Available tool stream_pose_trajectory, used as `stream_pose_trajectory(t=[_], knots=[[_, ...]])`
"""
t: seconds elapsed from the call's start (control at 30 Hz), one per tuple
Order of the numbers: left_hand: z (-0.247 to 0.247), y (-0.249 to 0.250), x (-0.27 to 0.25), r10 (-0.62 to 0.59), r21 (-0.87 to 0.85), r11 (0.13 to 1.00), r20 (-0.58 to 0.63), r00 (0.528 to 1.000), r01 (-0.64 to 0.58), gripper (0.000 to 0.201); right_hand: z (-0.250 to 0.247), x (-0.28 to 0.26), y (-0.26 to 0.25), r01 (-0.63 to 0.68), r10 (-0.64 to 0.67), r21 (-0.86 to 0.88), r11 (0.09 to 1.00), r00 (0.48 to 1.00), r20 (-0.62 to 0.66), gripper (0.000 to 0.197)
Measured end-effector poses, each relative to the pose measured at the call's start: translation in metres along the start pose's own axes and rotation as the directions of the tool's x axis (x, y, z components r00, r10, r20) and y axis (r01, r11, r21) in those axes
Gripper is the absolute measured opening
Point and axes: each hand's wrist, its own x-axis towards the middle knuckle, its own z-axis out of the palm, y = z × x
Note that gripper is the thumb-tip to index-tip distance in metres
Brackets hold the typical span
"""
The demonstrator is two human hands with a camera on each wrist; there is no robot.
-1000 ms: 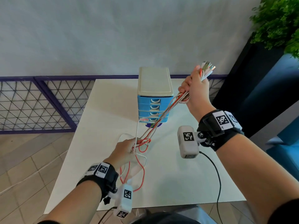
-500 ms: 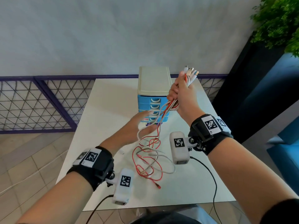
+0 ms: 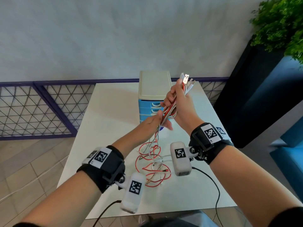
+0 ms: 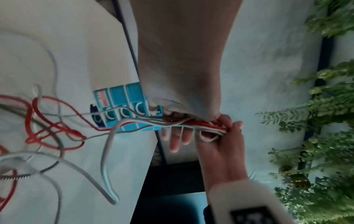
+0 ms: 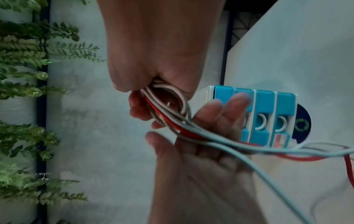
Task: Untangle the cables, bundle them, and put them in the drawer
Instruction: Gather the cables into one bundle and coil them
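Observation:
Red, white and grey cables (image 3: 168,110) are gathered in my right hand (image 3: 177,102), which grips them in a fist in front of the drawer unit. Their plugs (image 3: 186,79) stick up above the fist. My left hand (image 3: 161,121) sits just under the right one, fingers straight, the strands running across its palm (image 5: 201,151). The rest of the cables (image 3: 152,163) hangs down and lies in loose tangled loops on the white table (image 3: 111,115). The small drawer unit (image 3: 154,86) has a beige top and blue drawers (image 5: 264,98), all closed.
The drawer unit stands at the table's far middle. A purple mesh fence (image 3: 41,108) runs behind and to the left. A dark planter with a green plant (image 3: 278,27) and blue seating (image 3: 291,145) are at the right. Black wrist-camera leads (image 3: 216,190) trail over the near table edge.
My left hand let go of the cables low over the table and rose to just under the right hand. The right hand shifted left and nearer. The loose ends dropped into loops on the table.

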Motion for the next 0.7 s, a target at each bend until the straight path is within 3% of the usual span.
stream_pose_trajectory(t=[0.17,0.3,0.4,0.53,0.7], knots=[[0.02,0.001,-0.008,0.027,-0.318,0.948,0.059,0.998,-0.007,0.06,0.003,-0.005,-0.001,-0.133,0.127,0.238,0.962,0.991,0.043,0.046],[0.023,-0.004,-0.014,-0.108,-0.441,0.873,0.247,0.963,0.211,0.067,-0.006,-0.003,-0.004,-0.131,0.117,0.283,0.95,0.991,0.067,0.045],[0.017,-0.019,-0.017,-0.138,-0.438,0.85,0.353,0.925,0.294,0.068,-0.012,0.003,-0.01,-0.109,0.099,0.321,0.941,0.994,0.049,0.045],[0.012,-0.029,-0.023,-0.157,-0.513,0.795,0.344,0.926,0.325,0.051,-0.021,0.008,-0.02,-0.069,0.075,0.343,0.937,0.997,-0.006,0.046],[0.008,-0.027,-0.025,-0.102,-0.529,0.789,0.388,0.916,0.312,0.024,-0.027,0.01,-0.026,-0.048,0.065,0.369,0.928,0.997,-0.033,0.046]])
